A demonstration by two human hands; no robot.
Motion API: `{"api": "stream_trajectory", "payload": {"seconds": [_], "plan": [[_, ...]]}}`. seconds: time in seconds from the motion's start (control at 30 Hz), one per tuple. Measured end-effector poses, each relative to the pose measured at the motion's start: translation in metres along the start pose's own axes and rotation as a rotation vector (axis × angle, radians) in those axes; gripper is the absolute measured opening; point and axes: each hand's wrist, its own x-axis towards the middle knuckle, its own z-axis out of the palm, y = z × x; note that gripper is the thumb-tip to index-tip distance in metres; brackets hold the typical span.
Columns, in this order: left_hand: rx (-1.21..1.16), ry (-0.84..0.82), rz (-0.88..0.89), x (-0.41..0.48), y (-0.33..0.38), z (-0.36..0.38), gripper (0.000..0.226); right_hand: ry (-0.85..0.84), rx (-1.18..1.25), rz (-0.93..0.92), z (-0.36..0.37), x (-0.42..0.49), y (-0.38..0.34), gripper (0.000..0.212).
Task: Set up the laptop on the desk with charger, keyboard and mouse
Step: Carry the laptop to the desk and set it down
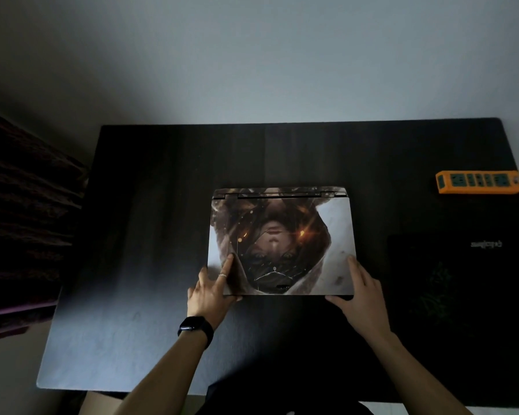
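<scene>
The closed laptop lies flat at mid-worktop, hinge toward the far edge. We see the left grip holding its near-left corner, forefinger laid on the lid and thumb at the front edge. The right grip holds the near-right corner, fingers along the side and thumb at the front. We judge the step in hand to be seating the laptop. To do it well, we would keep both corners level, square the hinge to the far edge, and then raise the lid from the middle of the front edge while one grip steadies the base. A wide band of bare surface lies behind the hinge toward the far edge, and more toward the left edge. An orange power strip sits near the far-right corner, and a dark mouse pad lies along the right edge. Charger, keyboard and mouse are not in view.
</scene>
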Motion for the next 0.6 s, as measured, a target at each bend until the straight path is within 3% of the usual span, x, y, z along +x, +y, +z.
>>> {"api": "stream_trajectory", "payload": {"seconds": [0.6], "plan": [[-0.008, 0.011, -0.061, 0.018, 0.003, -0.014, 0.1, 0.023, -0.06, 0.055, -0.006, 0.014, -0.014, 0.111]]}}
